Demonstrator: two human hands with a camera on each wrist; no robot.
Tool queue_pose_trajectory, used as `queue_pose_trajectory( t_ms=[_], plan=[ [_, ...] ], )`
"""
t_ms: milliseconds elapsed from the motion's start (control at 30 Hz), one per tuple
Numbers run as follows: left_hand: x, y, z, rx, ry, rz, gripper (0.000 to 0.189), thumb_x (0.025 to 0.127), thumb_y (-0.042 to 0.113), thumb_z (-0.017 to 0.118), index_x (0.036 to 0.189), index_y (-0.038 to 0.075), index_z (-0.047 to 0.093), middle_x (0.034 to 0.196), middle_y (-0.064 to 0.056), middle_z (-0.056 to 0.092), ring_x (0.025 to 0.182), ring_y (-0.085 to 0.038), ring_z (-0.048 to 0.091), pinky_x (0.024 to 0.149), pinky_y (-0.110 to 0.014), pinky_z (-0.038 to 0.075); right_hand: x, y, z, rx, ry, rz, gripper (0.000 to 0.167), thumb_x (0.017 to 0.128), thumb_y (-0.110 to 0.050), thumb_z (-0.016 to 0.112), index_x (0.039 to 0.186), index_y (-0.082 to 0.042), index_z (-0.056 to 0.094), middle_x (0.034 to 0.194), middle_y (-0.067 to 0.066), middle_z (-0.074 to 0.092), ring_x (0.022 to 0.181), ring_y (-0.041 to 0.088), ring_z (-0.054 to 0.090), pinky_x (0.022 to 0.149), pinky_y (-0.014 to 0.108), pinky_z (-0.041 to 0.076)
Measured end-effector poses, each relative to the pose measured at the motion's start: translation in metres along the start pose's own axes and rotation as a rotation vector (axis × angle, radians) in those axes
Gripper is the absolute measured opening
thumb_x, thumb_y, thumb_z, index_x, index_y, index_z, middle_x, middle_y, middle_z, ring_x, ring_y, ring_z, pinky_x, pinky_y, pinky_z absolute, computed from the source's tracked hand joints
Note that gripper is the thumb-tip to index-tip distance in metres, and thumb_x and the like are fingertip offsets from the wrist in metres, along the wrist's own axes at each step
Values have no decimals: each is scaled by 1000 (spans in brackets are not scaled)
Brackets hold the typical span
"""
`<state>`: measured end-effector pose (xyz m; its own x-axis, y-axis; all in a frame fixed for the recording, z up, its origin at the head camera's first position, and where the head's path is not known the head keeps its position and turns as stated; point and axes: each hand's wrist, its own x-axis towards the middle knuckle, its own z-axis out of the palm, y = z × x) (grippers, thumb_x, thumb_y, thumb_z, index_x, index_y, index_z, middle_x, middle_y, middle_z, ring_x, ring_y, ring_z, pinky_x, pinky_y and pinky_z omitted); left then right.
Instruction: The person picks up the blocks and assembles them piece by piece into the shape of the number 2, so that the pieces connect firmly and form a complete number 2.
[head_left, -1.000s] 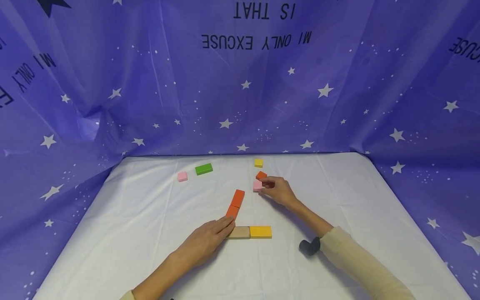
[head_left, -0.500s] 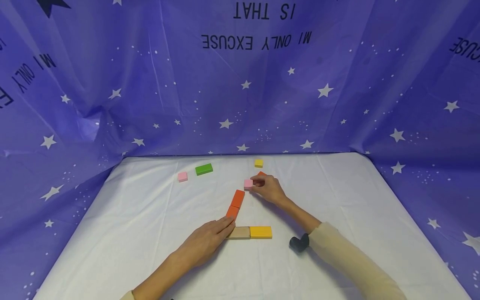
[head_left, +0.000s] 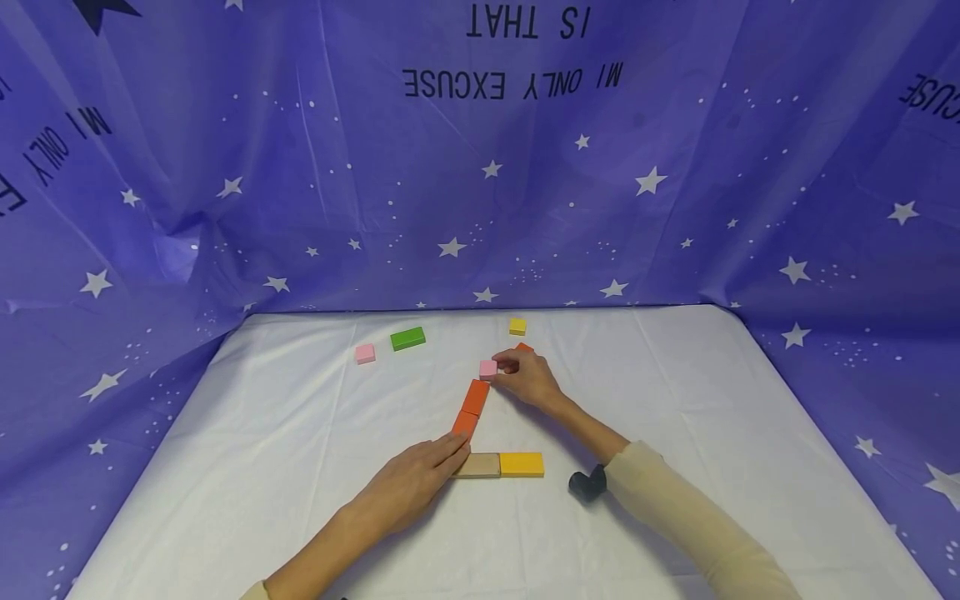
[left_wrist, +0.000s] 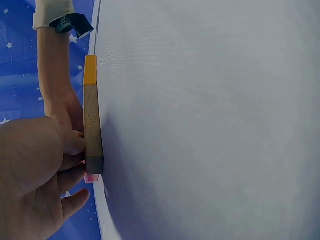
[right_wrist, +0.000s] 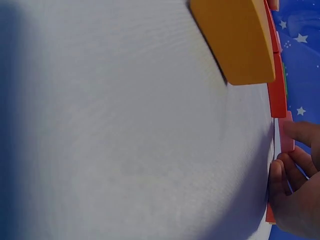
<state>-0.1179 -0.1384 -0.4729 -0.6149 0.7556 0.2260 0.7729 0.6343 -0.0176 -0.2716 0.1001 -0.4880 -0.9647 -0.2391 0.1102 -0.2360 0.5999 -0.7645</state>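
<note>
Pink block [head_left: 488, 370], just below frame centre, is pinched by my right hand [head_left: 528, 379]; lower, my left hand [head_left: 412, 483], straight-fingered, touches a red block [head_left: 464, 423].

In the head view, the left hand [head_left: 408, 483] hides the tan oblong wooden block's [head_left: 482, 465] left end; the right hand [head_left: 530, 380] mostly covers an orange-red block [head_left: 524, 347]. The cream left sleeve [head_left: 256, 592] is cropped.

The left hand [head_left: 414, 482] and right hand [head_left: 529, 380] are bare beyond cream sleeves [head_left: 686, 508]; a dark, curved strap [head_left: 587, 485] juts from the right cuff [head_left: 632, 465].
</note>
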Motion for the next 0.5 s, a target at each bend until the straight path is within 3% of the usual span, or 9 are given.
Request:
queue_pose_trajectory(
  t_ms=[500],
  plan=[
    [0, 0, 0, -1, 2, -1, 48, 91, 3, 69, 138, 1, 58, 144, -14, 53, 131, -26, 52, 104, -38, 46, -1, -3, 1, -10, -10, -55, 35, 83, -17, 82, 115, -4, 74, 102, 8, 73, 95, 24, 67, 84, 38, 55]
  ],
)
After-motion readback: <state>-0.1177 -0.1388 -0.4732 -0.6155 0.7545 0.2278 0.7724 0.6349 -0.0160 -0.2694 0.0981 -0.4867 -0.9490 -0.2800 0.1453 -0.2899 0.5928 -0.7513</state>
